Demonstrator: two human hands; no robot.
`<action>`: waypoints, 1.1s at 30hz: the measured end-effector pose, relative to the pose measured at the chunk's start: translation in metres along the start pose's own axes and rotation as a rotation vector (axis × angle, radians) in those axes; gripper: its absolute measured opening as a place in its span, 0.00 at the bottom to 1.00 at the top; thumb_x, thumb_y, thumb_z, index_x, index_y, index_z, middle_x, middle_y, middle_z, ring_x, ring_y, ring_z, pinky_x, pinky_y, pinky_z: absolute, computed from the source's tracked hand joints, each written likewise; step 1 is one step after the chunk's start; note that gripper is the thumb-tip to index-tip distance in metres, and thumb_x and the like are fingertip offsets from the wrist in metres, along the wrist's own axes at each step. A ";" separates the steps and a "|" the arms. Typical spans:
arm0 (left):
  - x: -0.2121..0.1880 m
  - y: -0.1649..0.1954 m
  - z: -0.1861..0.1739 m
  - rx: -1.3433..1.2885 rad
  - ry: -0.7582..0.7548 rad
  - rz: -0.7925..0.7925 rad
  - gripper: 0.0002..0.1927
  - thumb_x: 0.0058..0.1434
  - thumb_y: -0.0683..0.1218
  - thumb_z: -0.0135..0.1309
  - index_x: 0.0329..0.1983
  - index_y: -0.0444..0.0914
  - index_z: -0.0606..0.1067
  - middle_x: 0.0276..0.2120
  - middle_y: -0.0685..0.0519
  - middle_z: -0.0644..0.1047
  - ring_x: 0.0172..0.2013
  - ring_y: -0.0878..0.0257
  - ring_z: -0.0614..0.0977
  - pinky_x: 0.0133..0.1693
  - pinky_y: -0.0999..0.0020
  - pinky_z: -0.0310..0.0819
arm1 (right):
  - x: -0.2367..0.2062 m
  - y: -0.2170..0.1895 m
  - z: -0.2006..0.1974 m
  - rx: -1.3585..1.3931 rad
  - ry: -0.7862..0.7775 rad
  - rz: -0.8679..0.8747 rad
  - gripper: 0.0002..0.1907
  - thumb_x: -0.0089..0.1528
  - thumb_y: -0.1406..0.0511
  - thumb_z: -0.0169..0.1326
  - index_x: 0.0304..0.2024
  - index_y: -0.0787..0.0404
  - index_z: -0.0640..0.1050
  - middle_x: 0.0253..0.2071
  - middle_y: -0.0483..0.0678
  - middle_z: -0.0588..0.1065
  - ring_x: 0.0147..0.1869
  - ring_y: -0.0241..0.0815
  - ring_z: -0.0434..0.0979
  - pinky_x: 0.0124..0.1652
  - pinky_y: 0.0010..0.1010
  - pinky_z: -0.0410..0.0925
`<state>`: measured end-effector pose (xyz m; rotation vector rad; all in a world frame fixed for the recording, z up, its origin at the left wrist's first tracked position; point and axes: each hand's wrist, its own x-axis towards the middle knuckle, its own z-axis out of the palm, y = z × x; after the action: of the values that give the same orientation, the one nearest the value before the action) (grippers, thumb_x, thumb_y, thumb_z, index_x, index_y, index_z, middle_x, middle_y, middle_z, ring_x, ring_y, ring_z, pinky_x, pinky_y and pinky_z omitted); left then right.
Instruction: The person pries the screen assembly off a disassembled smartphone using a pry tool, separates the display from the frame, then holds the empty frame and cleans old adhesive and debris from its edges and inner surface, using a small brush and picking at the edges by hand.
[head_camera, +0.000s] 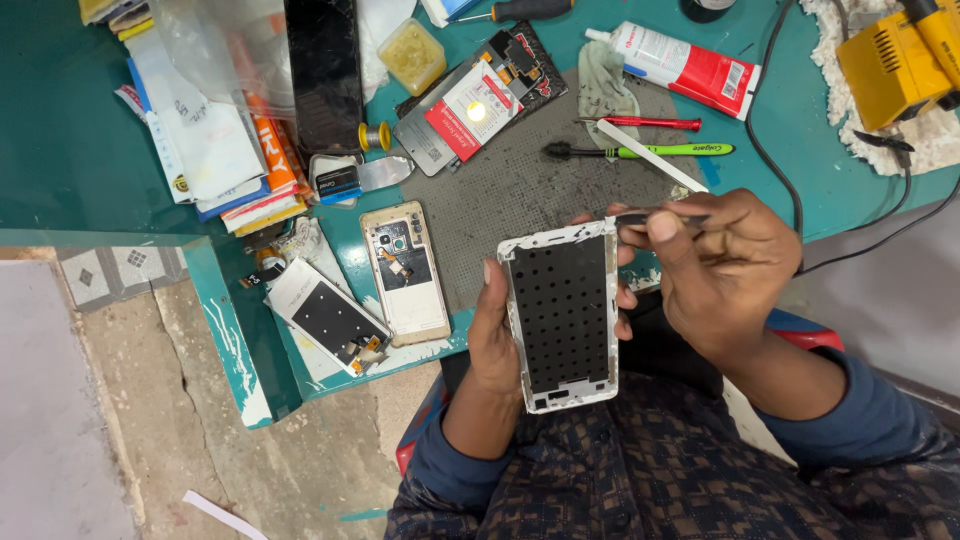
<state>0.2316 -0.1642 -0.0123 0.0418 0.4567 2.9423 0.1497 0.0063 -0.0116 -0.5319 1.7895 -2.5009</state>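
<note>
Your left hand (492, 335) grips the white phone frame (562, 315) along its left edge, upright above your lap, black perforated sheet facing you. Your right hand (715, 262) is pinched shut on a thin dark tool (660, 214), tip at the frame's top right corner.

Progress, judged from layout: the frame is already stripped of its screen and boards, so disassembly looks mostly done. Scraping or cleaning round the edge seems in hand, with only the top corner reached and the rest of the rim still to do.

Left of your left hand on the worktop (60, 150): a gold phone back (406, 272) with camera parts exposed, then a white panel with black rectangle (325, 315) lying tilted.

Beyond your hands on the grey mat (520, 180): a green-handled brush (640, 151), a red-handled tool (640, 123), a white strip (650, 155).

Farther: an opened phone with a red-and-white labelled battery (470, 105), a red-and-white tube (685, 65), a small yellowish square tub (412, 55), a stack of flat white and orange packets (215, 150) far left, yellow equipment (895, 60) far right.
</note>
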 end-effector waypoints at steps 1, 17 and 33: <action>0.000 -0.001 0.000 0.005 -0.004 0.005 0.47 0.76 0.71 0.30 0.81 0.31 0.50 0.66 0.36 0.68 0.55 0.48 0.78 0.53 0.52 0.79 | 0.000 0.001 0.001 0.029 0.021 0.028 0.03 0.74 0.74 0.53 0.48 0.69 0.71 0.39 0.57 0.78 0.43 0.43 0.84 0.42 0.32 0.80; 0.001 -0.001 -0.005 0.158 0.071 0.050 0.48 0.74 0.72 0.30 0.82 0.32 0.50 0.67 0.37 0.69 0.56 0.49 0.79 0.54 0.52 0.79 | 0.011 0.013 0.010 0.359 0.011 0.308 0.03 0.71 0.75 0.54 0.48 0.69 0.75 0.40 0.57 0.80 0.41 0.41 0.82 0.32 0.29 0.75; 0.001 0.006 -0.006 -0.006 0.053 0.011 0.46 0.76 0.71 0.27 0.83 0.34 0.49 0.61 0.35 0.72 0.54 0.46 0.80 0.55 0.48 0.80 | 0.041 -0.020 -0.004 -0.641 -0.487 -0.640 0.11 0.58 0.77 0.64 0.43 0.68 0.79 0.45 0.56 0.79 0.56 0.57 0.83 0.51 0.41 0.79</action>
<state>0.2298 -0.1712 -0.0162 -0.0352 0.4570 2.9620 0.1137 0.0086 0.0159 -1.7947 2.4121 -1.6971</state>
